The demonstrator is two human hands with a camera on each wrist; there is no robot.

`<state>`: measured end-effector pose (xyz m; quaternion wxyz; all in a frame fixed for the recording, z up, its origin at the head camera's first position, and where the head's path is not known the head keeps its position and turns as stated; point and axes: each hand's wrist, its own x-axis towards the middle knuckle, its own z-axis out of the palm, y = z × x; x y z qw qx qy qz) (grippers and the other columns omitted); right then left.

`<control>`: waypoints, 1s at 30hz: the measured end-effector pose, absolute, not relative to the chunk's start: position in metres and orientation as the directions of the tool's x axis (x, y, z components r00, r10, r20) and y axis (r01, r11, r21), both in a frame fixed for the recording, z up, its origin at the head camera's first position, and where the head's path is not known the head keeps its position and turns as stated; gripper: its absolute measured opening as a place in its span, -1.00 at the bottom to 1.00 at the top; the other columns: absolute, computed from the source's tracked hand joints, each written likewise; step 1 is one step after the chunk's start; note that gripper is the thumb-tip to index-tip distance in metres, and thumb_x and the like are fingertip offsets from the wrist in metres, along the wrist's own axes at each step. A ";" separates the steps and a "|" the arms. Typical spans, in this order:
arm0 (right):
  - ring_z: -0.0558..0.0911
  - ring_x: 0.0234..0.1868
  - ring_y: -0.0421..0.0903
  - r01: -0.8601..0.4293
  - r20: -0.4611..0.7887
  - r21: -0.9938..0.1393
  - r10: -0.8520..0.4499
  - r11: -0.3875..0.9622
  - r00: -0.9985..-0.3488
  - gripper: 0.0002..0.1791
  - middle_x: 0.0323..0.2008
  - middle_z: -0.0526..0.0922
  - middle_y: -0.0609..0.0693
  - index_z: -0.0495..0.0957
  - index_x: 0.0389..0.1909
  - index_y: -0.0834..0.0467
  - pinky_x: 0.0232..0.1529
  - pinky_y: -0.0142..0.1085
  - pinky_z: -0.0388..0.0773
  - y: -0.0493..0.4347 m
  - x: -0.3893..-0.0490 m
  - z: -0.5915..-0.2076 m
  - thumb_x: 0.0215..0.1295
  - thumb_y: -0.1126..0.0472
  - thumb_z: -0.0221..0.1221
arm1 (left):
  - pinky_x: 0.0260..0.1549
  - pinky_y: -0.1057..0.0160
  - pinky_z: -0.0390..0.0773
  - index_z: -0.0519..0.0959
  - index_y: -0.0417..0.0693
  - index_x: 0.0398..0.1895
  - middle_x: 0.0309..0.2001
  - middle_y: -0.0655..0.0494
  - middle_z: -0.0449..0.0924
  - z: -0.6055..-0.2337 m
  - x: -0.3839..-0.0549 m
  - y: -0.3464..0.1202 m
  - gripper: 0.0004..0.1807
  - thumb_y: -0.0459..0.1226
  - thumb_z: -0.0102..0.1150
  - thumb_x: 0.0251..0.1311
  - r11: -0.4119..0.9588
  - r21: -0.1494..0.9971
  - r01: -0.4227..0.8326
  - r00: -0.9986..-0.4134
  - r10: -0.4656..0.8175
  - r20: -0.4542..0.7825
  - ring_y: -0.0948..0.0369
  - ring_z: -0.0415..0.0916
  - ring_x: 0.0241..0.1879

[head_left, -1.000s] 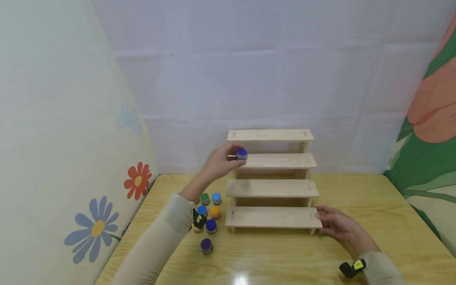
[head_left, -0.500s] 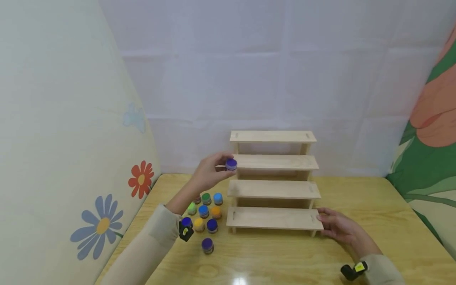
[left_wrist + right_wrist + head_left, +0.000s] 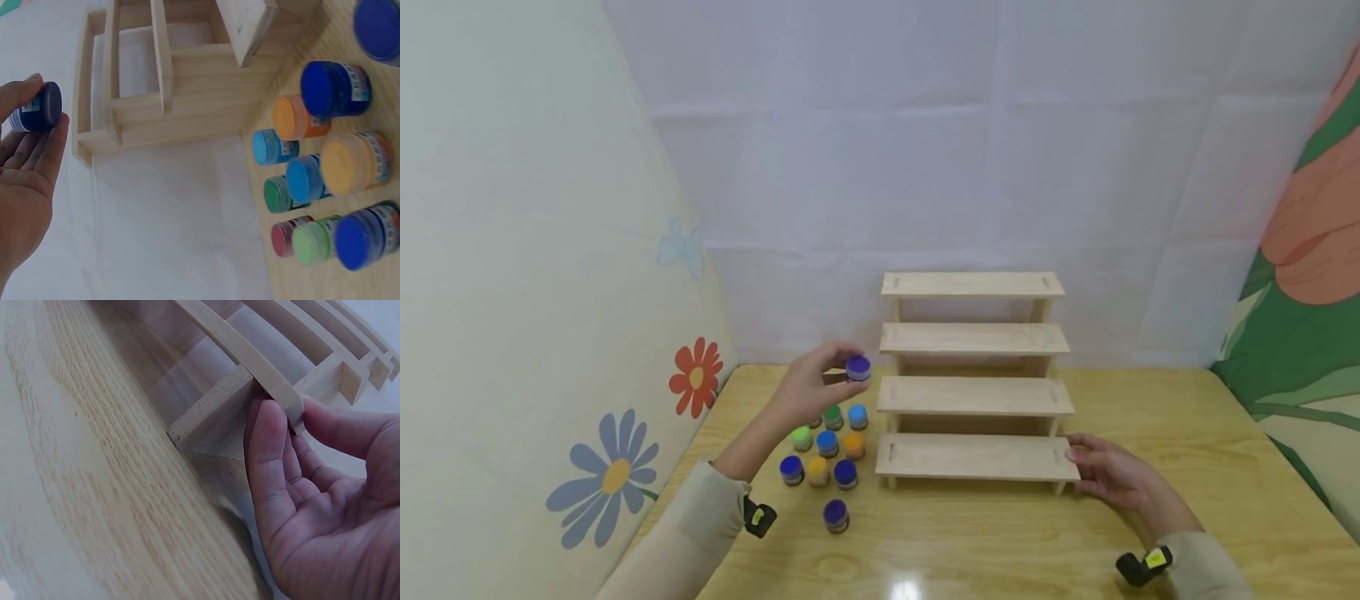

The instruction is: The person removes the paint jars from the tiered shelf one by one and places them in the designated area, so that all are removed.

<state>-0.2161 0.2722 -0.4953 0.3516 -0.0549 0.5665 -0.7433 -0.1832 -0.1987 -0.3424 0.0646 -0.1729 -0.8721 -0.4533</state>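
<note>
My left hand (image 3: 808, 385) pinches a small paint jar with a purple lid (image 3: 858, 368) between thumb and fingers, held in the air left of the wooden stepped shelf (image 3: 973, 393). In the left wrist view the same paint jar (image 3: 39, 107) looks dark blue, with a label on its side. My right hand (image 3: 1112, 475) grips the right end of the shelf's lowest board (image 3: 977, 457). In the right wrist view the thumb and fingers of that hand (image 3: 325, 506) close round the board's end (image 3: 284, 400), one above and one below.
Several paint jars with coloured lids stand on the wooden table (image 3: 970, 542) left of the shelf, among them an orange jar (image 3: 853, 446) and a green jar (image 3: 832, 417). One purple-lidded jar (image 3: 836, 517) stands nearest the front. A white cloth (image 3: 865, 167) hangs behind.
My left hand has carried the purple-lidded paint jar left and down, away from in front of the shelf's upper boards. The right hand keeps its grip on the lowest board.
</note>
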 end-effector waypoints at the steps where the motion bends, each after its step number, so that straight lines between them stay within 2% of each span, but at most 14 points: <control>1: 0.69 -0.11 -0.14 0.457 -0.315 -0.883 -0.585 -0.109 -0.747 -0.72 -0.11 0.70 -0.05 0.33 0.19 0.06 -0.18 -0.33 0.68 0.272 -0.216 -0.495 0.55 0.27 0.02 | 0.09 0.02 0.67 0.54 -0.11 0.17 0.03 -0.04 0.64 -0.343 -0.182 -0.201 -0.54 -0.31 0.42 0.21 0.521 0.774 0.361 -0.931 0.246 0.269 -0.01 0.60 0.08; 12: 0.70 -0.11 -0.14 0.452 -0.311 -0.886 -0.587 -0.107 -0.747 -0.71 -0.11 0.69 -0.05 0.31 0.21 0.08 -0.19 -0.34 0.68 0.272 -0.217 -0.493 0.55 0.28 0.01 | 0.07 0.09 0.67 0.54 -0.13 0.18 0.06 -0.04 0.62 -0.359 -0.167 -0.220 -0.55 -0.28 0.39 0.25 0.516 0.790 0.330 -0.942 0.235 0.240 0.01 0.58 0.11; 21: 0.69 -0.10 -0.14 0.450 -0.307 -0.887 -0.595 -0.103 -0.743 -0.73 -0.11 0.69 -0.05 0.33 0.18 0.06 -0.17 -0.33 0.68 0.271 -0.217 -0.494 0.55 0.27 0.01 | 0.07 0.21 0.66 0.54 -0.12 0.19 0.07 -0.04 0.61 -0.376 -0.157 -0.239 -0.55 -0.37 0.38 0.23 0.508 0.811 0.290 -0.953 0.232 0.196 -0.04 0.57 0.10; 30: 0.70 -0.09 -0.15 0.434 -0.290 -0.895 -0.605 -0.102 -0.742 -0.77 -0.10 0.70 -0.07 0.35 0.15 0.03 -0.17 -0.33 0.68 0.273 -0.217 -0.495 0.57 0.28 -0.03 | 0.06 0.18 0.67 0.53 -0.08 0.18 0.07 0.00 0.61 -0.396 -0.139 -0.255 -0.54 -0.27 0.41 0.23 0.543 0.802 0.249 -0.966 0.197 0.167 -0.02 0.55 0.10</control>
